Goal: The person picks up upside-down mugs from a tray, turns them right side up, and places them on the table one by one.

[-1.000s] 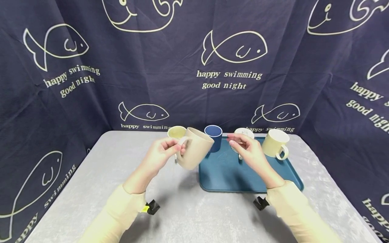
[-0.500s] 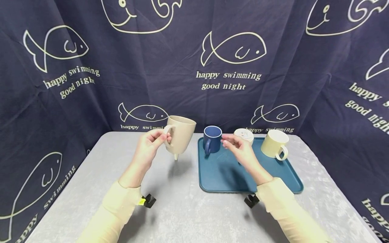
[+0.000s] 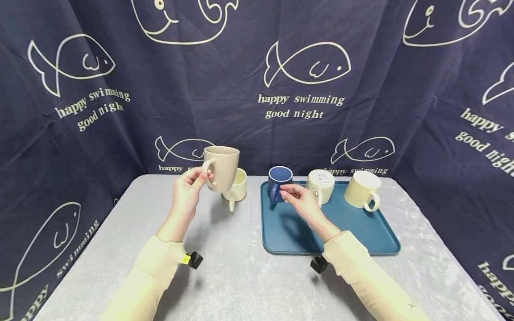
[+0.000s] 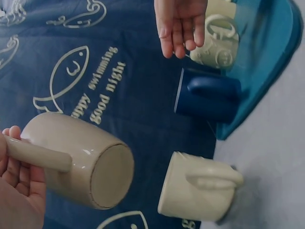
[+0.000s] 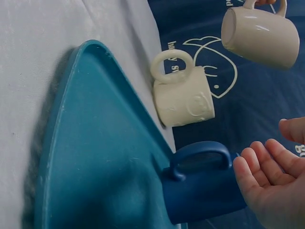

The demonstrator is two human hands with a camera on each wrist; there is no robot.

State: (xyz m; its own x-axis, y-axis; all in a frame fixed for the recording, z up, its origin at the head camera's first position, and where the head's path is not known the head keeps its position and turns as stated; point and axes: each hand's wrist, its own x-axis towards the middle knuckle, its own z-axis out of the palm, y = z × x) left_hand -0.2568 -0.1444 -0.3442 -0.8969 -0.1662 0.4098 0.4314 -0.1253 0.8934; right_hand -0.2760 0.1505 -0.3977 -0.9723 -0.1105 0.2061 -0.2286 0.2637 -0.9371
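My left hand [image 3: 186, 191] pinches the handle of a beige mug [image 3: 222, 167], held upright above the table at the left. Behind and below it, a cream mug [image 3: 238, 189] stands on the table with its handle toward me. My right hand [image 3: 303, 203] reaches over the tray, fingers loosely extended and holding nothing, with the fingertips close to a blue mug [image 3: 279, 178]. That blue mug stands upright at the tray's back left corner, handle facing me. In the right wrist view, the fingertips [image 5: 240, 164] overlap the top end of the blue mug [image 5: 205, 195].
The blue-green tray [image 3: 329, 236] lies on the grey table [image 3: 241, 285]. An upside-down cream mug [image 3: 321, 180] sits at the tray's back middle, and a pale yellow mug [image 3: 361, 191] at its back right. A dark fish-print curtain [image 3: 225, 89] hangs behind.
My left hand has carried the beige mug leftward and up, turning it from tilted to upright. My right hand has moved left and slightly down, from the upside-down mug toward the blue mug.
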